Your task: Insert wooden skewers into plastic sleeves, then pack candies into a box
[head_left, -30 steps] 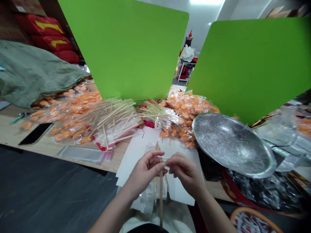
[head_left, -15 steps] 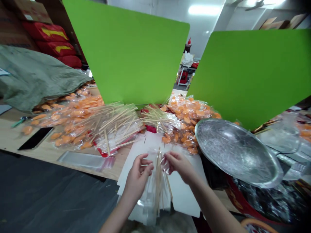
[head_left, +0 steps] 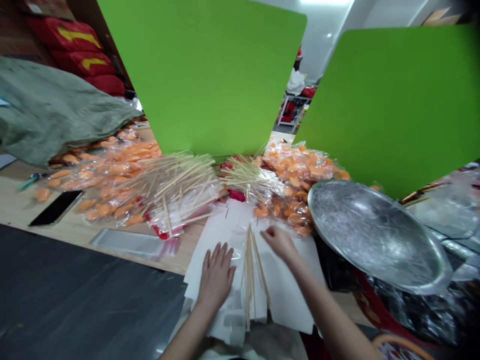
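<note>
Centrally, wooden sticks (head_left: 248, 270) lie on white sheets (head_left: 287, 292); my left hand (head_left: 216, 276) spreads open on clear plastic (head_left: 234, 306), my right hand (head_left: 279, 242) curls near the sticks, contents unclear; light, flat pressure should steady the plastic

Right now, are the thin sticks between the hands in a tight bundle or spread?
Spread: the sticks lie loose over the white sheets, close together at the far end, fanning apart nearer the camera.

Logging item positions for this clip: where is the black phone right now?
In the head view, the phone lies at the far left of the table, just left of the orange pieces in clear wrappers.
</note>
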`<state>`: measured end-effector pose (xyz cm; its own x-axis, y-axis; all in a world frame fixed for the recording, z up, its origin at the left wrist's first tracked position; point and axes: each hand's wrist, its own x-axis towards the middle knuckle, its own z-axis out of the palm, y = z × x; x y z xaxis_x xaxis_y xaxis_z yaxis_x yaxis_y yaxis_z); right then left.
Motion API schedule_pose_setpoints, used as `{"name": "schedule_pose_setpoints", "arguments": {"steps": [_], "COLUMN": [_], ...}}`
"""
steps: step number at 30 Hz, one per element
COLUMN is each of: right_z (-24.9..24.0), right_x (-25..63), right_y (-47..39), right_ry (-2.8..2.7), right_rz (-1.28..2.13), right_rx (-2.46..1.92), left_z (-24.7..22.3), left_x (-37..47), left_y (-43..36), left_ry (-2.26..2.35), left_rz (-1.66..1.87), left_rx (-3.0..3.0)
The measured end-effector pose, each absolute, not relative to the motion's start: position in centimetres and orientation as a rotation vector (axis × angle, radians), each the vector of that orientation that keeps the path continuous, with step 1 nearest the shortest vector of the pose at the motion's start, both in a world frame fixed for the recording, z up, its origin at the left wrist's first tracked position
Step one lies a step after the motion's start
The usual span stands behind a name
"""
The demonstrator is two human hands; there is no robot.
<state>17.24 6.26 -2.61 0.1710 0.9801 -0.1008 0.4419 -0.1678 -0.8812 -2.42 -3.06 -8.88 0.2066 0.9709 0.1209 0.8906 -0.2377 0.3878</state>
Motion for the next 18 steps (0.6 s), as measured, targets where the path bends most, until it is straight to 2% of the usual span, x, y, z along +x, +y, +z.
{"name": "schedule_pose_setpoints", "arguments": {"steps": [4, 9, 18], "right_z": [-5.9, -6.8, -7.6], "right_x": [14.5, 13.7, 16.8], "right_y": [0.2, 0.4, 1.0], "right_ry": [-1.511, -1.568, -1.382], "right_rz": [0.775, 0.731, 1.074], "right_rx": [-1.922, -2.137, -2.124], "left_z": [-8.6, -8.0, -8.9], "left_x": [-1.8, -1.4, -1.5], "left_y": [-3.0, 0.5, 2.8], "left_ry": [1.807, 1.746, 1.567], "left_rz": [0.588, 0.739, 0.936], "left_rx": [2.224, 2.144, 1.967]}}
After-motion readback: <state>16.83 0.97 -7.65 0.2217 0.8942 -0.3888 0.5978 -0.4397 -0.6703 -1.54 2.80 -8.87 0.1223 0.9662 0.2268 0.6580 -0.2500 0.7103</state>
